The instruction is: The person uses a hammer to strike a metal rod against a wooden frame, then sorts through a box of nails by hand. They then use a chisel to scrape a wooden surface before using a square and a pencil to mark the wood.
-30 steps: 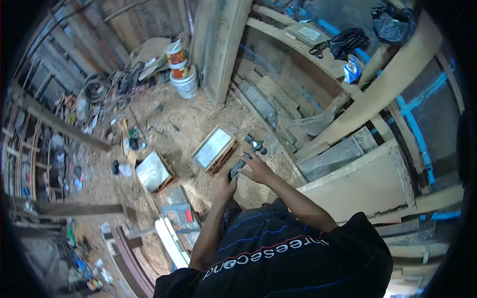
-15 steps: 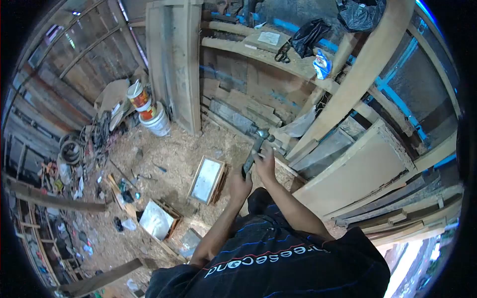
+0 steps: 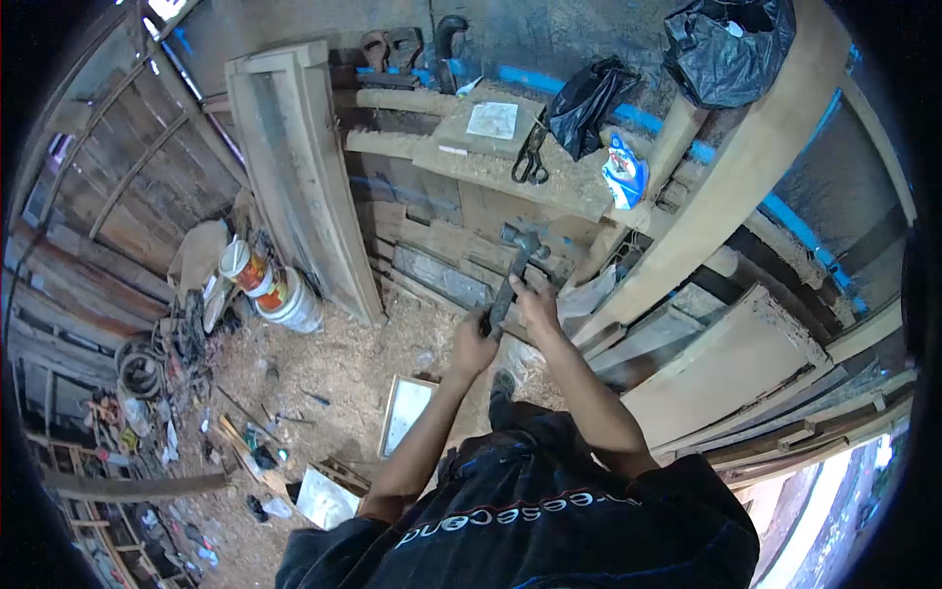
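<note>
A hammer [image 3: 514, 267] with a dark handle and metal head is held up in front of me. My left hand [image 3: 472, 346] is closed around the lower end of its handle. My right hand [image 3: 539, 302] grips the handle a little higher, just under the head. The hammer head points up toward a wooden shelf [image 3: 510, 167] strewn with sawdust. On that shelf lie scissors [image 3: 531, 157], a flat pale board [image 3: 491, 121] and a blue and white packet [image 3: 625, 169].
Black plastic bags [image 3: 728, 49] hang at the upper right. Leaning planks [image 3: 304, 177] stand at the left, with stacked buckets [image 3: 275, 285] beside them. Framed panels [image 3: 406, 412] lie on the sawdust floor. Boards are stacked at the right [image 3: 726, 363]. Scrap and tools crowd the far left.
The view has swung up from the floor toward the shelf. Both hands raised the hammer from near the floor panels to just below the shelf.
</note>
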Available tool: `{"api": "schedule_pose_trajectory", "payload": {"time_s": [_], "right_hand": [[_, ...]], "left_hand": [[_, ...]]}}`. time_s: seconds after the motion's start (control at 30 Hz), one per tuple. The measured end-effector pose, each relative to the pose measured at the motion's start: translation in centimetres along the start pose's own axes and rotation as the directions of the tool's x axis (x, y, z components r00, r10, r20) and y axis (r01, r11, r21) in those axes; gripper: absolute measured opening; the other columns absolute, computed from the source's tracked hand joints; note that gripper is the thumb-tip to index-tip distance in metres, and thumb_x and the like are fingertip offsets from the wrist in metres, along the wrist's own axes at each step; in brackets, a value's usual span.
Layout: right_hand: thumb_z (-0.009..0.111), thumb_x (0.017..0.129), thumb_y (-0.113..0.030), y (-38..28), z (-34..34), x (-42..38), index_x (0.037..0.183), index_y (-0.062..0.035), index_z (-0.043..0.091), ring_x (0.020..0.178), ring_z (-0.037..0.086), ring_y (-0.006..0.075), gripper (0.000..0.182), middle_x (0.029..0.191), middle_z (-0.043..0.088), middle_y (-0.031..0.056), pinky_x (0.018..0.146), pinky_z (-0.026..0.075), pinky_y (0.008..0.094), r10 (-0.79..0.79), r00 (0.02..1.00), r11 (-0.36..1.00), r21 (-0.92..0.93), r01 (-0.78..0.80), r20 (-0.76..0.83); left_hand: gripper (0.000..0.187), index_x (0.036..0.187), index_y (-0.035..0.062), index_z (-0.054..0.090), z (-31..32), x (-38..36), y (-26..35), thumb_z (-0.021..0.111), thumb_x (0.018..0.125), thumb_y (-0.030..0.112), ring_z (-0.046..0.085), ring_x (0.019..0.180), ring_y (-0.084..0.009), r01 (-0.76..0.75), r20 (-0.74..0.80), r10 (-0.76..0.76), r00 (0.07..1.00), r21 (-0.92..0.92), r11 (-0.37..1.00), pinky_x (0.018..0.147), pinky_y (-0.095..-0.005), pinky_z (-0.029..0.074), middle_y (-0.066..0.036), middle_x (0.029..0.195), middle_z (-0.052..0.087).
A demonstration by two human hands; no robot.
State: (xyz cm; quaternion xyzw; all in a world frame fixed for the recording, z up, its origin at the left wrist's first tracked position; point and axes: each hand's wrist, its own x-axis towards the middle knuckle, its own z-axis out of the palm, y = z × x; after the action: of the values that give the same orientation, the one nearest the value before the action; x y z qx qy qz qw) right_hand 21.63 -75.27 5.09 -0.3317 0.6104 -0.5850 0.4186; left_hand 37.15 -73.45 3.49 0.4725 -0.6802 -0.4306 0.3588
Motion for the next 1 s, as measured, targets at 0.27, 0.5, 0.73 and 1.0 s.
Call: {"api": "schedule_pose_trajectory", "payload": {"time_s": [0.27, 0.5, 0.73, 1.0], "right_hand": [[0.066, 0.093, -0.027, -4.9, 0.2, 16.3, 0.100, 0.0028, 0.065, 0.076, 0.053, 0.0126, 0.031, 0.083, 0.063, 0.0028, 0.069, 0.044, 0.0308, -0.293, 0.954, 0.950, -0.088, 0.299, 0.067], [0.065, 0.092, -0.028, -10.5, 2.1, 23.9, 0.105, 0.0038, 0.068, 0.079, 0.062, 0.0205, 0.035, 0.090, 0.070, 0.0135, 0.075, 0.047, 0.0347, -0.343, 0.939, 0.885, -0.346, 0.310, -0.035], [0.065, 0.091, -0.029, -10.5, 2.8, 31.4, 0.109, 0.0044, 0.067, 0.095, 0.067, 0.0305, 0.038, 0.102, 0.070, 0.0212, 0.084, 0.047, 0.0391, -0.278, 0.956, 0.867, -0.453, 0.209, -0.091], [0.069, 0.089, -0.026, -11.0, 3.0, 35.7, 0.108, 0.0080, 0.068, 0.086, 0.068, 0.0277, 0.039, 0.093, 0.072, 0.0195, 0.074, 0.049, 0.0386, -0.277, 0.951, 0.855, -0.486, 0.178, -0.138]], "left_hand": [[0.037, 0.098, -0.0039, 0.067, 0.7, 15.5, 5.0, 0.076, 0.078, 0.026, 0.064, 0.071, -0.0245, -0.154, -0.131, 0.144, 0.981, -0.069, 0.986, 0.067, -0.0369, 0.051, -0.018, 0.078, 0.067], [0.038, 0.103, -0.0048, 0.068, -0.6, 24.4, 8.9, 0.073, 0.078, 0.023, 0.071, 0.086, -0.0299, -0.190, -0.097, 0.206, 0.974, 0.152, 0.970, 0.078, -0.0371, 0.054, -0.021, 0.092, 0.071], [0.040, 0.097, -0.0059, 0.068, -0.5, 32.3, 8.6, 0.071, 0.076, 0.028, 0.070, 0.081, -0.0379, -0.188, -0.012, 0.192, 0.981, 0.155, 0.970, 0.074, -0.0438, 0.055, -0.026, 0.085, 0.069], [0.032, 0.087, -0.0078, 0.069, -1.1, 36.9, 8.8, 0.072, 0.074, 0.022, 0.070, 0.079, -0.0366, -0.256, 0.058, 0.249, 0.967, 0.211, 0.943, 0.072, -0.0411, 0.054, -0.026, 0.081, 0.069]]}}
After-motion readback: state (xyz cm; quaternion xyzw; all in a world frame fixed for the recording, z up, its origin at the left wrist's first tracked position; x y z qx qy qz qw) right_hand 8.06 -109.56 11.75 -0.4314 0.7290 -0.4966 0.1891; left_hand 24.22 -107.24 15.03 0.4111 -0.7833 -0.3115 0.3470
